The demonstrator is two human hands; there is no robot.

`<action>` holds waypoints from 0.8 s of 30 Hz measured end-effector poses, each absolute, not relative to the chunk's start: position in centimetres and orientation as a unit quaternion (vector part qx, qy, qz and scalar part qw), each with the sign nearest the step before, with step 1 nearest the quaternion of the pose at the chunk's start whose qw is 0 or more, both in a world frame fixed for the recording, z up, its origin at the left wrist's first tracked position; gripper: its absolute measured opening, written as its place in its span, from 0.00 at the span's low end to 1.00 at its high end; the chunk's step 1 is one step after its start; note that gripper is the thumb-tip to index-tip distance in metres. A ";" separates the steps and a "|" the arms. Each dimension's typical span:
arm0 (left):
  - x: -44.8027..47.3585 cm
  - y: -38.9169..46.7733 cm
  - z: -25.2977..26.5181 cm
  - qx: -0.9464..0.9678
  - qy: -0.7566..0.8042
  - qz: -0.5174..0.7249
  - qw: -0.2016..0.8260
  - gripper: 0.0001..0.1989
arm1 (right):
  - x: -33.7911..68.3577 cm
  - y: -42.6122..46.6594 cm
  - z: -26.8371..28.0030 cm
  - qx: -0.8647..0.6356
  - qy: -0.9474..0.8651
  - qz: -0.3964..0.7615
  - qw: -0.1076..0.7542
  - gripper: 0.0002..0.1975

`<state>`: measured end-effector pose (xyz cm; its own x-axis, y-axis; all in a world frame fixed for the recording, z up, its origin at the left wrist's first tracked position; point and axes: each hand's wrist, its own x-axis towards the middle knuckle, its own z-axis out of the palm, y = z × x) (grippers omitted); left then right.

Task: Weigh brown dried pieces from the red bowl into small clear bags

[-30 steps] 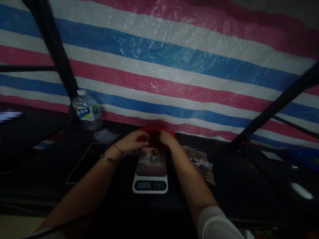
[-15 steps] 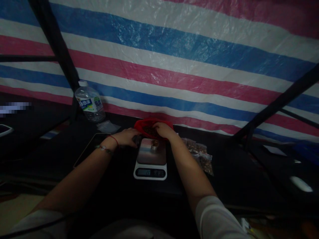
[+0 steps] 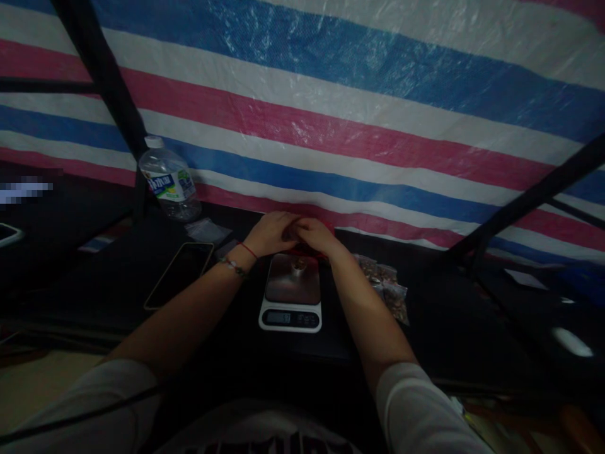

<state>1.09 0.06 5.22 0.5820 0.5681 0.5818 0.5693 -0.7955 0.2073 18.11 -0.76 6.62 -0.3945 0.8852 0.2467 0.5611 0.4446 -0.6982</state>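
Just above the far edge of a white kitchen scale (image 3: 290,319), my left hand (image 3: 274,232) and my right hand (image 3: 316,236) meet over a red bag (image 3: 329,228). The bag is mostly hidden behind them. My left hand curves inward, its fingertips hidden near the right hand's fingers. The fingers of my right hand are drawn together, pointing left; whatever they pinch is too dark to make out. A small round cup (image 3: 298,266) with brownish contents stands on the scale's metal plate, and the display is lit.
Right of my right forearm lie several small clear bags (image 3: 388,289) of brown pieces. To the left are a dark phone or tablet (image 3: 182,274), clear empty-looking bags (image 3: 207,229) and a large plastic bottle (image 3: 171,183). A striped sheet (image 3: 331,126) hangs behind the black table.
My left hand has moved right and up from beside the scale to the red bag, meeting my right hand. The view has tilted slightly, and the scale's display reading differs.
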 end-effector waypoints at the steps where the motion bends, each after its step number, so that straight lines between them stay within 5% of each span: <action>1: 1.4 0.1 5.0 -0.889 -0.316 -0.330 0.009 0.27 | 18.2 -0.7 6.5 -0.473 -0.788 0.250 0.305 0.10; 13: 0.9 -0.7 3.3 -0.876 -0.348 -0.333 -0.038 0.35 | 17.3 -1.6 6.8 -0.477 -0.794 0.260 0.273 0.05; 18: 0.4 -0.7 2.9 -0.857 -0.361 -0.359 -0.073 0.34 | 18.6 -1.9 8.5 -0.505 -0.790 0.198 0.285 0.12; 24: -0.1 -0.3 2.1 -0.838 -0.379 -0.381 -0.092 0.35 | 21.6 -5.2 11.4 -0.464 -0.838 0.268 0.100 0.24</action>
<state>-0.11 -0.30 2.10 0.4230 0.7051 0.5692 0.5650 -0.6963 0.4426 21.57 -5.20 11.42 -0.5486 0.8322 -0.0807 0.7246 0.4252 -0.5423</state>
